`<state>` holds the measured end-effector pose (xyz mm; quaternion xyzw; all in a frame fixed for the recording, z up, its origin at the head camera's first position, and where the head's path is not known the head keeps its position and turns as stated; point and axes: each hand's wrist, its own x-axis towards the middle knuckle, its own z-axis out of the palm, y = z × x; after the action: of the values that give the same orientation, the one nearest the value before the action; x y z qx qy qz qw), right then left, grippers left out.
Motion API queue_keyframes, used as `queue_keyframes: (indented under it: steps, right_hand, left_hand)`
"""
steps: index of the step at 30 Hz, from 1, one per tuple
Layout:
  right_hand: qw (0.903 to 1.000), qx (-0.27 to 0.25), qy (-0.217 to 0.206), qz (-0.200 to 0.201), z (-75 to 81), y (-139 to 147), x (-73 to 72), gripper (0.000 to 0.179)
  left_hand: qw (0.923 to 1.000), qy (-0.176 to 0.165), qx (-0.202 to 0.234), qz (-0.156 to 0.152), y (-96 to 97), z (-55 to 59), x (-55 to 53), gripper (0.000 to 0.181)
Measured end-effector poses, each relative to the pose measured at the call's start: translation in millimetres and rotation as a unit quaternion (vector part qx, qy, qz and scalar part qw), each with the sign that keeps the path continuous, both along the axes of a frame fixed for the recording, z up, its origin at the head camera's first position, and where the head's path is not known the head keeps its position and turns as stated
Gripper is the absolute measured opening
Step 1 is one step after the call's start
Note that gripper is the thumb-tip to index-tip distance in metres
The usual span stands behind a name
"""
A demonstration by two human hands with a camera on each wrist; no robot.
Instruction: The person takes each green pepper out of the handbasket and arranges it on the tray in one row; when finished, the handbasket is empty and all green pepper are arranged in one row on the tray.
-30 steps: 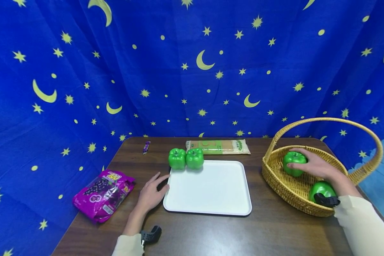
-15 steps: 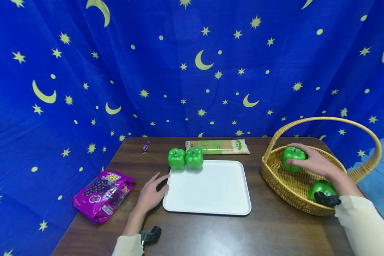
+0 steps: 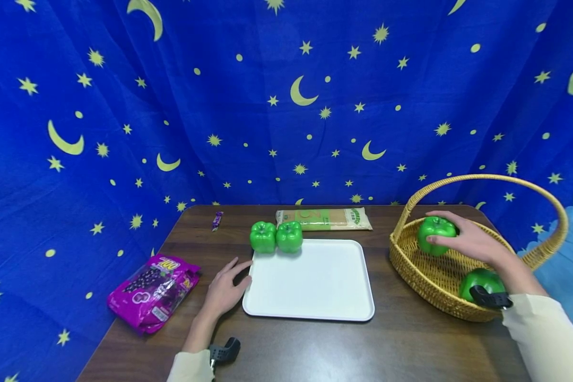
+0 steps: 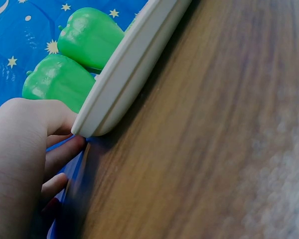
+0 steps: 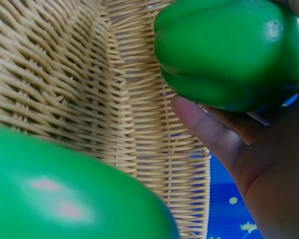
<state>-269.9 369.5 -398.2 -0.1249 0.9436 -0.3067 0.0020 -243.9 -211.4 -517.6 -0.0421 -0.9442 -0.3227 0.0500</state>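
Note:
My right hand grips a green bell pepper over the far part of the wicker basket, thumb on its near side. In the right wrist view the thumb lies under the held pepper, with the basket's woven wall behind. A second pepper sits in the basket's near end, partly hidden by the wrist strap. My left hand touches the left edge of a white tray, fingers loosely extended; the left wrist view shows the fingertips at the tray's rim.
Two more green peppers, a left one and a right one, stand side by side at the tray's far left corner. Behind lies a long packet. A purple bag and a small wrapped candy are at left. The basket handle arches high.
The right hand has raised its pepper slightly, up and a little leftward in the basket. The left hand and tray stay put.

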Motion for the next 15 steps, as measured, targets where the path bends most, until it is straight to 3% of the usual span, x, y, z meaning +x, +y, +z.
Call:
queue_keyframes:
  steps: [15]
  right_hand:
    - [0.9990, -0.010, 0.029, 0.032, 13.9, -17.2, 9.5, 0.063]
  left_hand:
    - [0.9999, 0.011, 0.003, 0.001, 0.4, -1.1, 0.7, 0.041]
